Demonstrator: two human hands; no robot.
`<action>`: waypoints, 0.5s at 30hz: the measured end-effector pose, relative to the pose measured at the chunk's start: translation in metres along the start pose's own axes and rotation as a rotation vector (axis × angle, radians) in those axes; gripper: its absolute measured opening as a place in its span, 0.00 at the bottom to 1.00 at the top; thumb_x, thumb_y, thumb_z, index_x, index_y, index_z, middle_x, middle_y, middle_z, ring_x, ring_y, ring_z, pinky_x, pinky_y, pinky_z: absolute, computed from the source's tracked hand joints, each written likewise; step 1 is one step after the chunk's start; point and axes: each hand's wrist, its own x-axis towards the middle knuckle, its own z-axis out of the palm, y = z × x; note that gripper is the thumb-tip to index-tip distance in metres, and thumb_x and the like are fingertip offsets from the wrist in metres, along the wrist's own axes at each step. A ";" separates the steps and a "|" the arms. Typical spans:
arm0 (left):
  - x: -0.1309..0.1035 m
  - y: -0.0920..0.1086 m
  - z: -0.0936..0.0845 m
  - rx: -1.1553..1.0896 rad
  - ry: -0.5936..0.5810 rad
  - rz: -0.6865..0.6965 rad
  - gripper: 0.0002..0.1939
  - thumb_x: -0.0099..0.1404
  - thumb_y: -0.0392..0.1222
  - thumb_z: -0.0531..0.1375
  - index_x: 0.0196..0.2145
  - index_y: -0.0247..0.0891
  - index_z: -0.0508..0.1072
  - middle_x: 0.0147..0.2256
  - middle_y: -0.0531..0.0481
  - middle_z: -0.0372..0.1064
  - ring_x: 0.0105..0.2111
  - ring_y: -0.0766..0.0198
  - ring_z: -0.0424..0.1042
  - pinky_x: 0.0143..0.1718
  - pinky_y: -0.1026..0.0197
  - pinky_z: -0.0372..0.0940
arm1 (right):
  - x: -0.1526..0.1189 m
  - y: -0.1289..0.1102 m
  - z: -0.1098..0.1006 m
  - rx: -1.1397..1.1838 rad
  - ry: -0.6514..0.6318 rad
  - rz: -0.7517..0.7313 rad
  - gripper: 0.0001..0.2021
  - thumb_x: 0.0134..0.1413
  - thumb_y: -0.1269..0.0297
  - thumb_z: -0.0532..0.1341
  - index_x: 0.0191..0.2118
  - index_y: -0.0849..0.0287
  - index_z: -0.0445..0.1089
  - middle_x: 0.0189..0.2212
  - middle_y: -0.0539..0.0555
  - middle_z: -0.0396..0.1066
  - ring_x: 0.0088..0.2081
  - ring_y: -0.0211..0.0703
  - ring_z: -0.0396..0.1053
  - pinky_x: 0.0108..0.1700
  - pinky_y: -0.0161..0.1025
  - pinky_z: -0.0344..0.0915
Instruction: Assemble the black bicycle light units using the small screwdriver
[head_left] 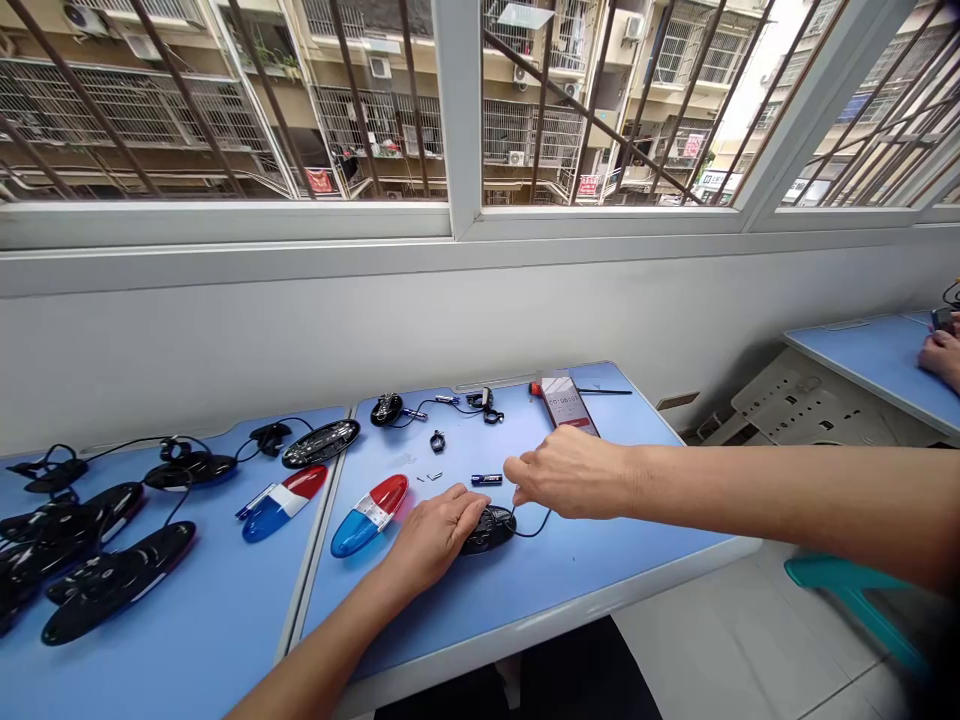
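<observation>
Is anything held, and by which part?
The left hand holds the black oval piece by its left end. Right hand: cannot be told.

A glossy black oval housing (489, 532) is lying on the blue table (585, 560), near its front edge, with the long axis running roughly left to right. The left hand (435, 535) is covering the left end, leaving the right portion exposed. A thin black cable (534, 533) is curving across the tabletop beside the right end, passing below the right hand (559, 470), whose curled fingers are obscuring its further course.
</observation>
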 end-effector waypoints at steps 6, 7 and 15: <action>-0.001 0.002 -0.001 0.001 0.000 -0.009 0.23 0.75 0.49 0.40 0.46 0.48 0.75 0.38 0.51 0.70 0.39 0.60 0.72 0.39 0.61 0.63 | -0.003 0.007 0.006 -0.026 -0.002 -0.057 0.11 0.69 0.62 0.51 0.41 0.64 0.65 0.31 0.58 0.73 0.27 0.41 0.71 0.24 0.35 0.48; -0.001 0.002 0.000 -0.002 0.002 -0.008 0.23 0.75 0.49 0.40 0.46 0.48 0.75 0.38 0.51 0.70 0.39 0.60 0.72 0.39 0.61 0.63 | -0.002 0.006 0.008 -0.036 0.004 -0.036 0.13 0.69 0.61 0.50 0.40 0.65 0.65 0.30 0.57 0.73 0.27 0.41 0.71 0.25 0.35 0.49; -0.001 -0.002 0.001 -0.018 0.002 -0.008 0.23 0.75 0.50 0.40 0.46 0.47 0.74 0.39 0.51 0.70 0.40 0.59 0.71 0.41 0.60 0.63 | -0.002 0.001 0.010 -0.038 0.025 -0.083 0.06 0.64 0.73 0.53 0.45 0.63 0.64 0.36 0.56 0.70 0.29 0.38 0.68 0.24 0.34 0.48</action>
